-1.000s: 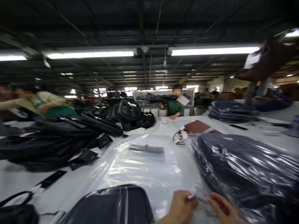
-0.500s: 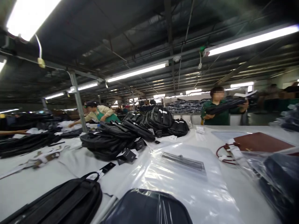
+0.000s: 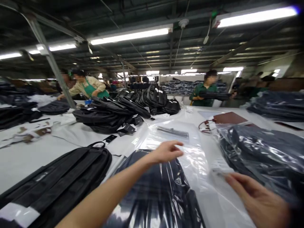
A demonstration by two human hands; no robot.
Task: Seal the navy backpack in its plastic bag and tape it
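Note:
A dark backpack in a clear plastic bag [image 3: 154, 183] lies right in front of me. Over its top end reaches my left hand [image 3: 167, 152], palm down, thumb and fingers apart, holding nothing. To the right, my right hand [image 3: 258, 196] pinches a pale piece of clear plastic [image 3: 220, 172] between thumb and fingers; blur hides its exact shape. Beyond the left hand, a flat clear plastic bag with a zip strip [image 3: 173, 131] is spread on the table. A black backpack [image 3: 71, 177] with straps and a top handle rests at the left.
Bagged dark backpacks [image 3: 266, 148] are stacked at the right. Black backpacks with tags [image 3: 114, 110] pile up mid-table. A brown bag [image 3: 229, 118] lies behind. Across the white table [image 3: 61, 139] stand a person in green [image 3: 205, 90] and a person in a green apron [image 3: 89, 87].
My view has tilted down and turned slightly right. Both my hands have come into view, the left over the bagged backpack, the right pinching plastic.

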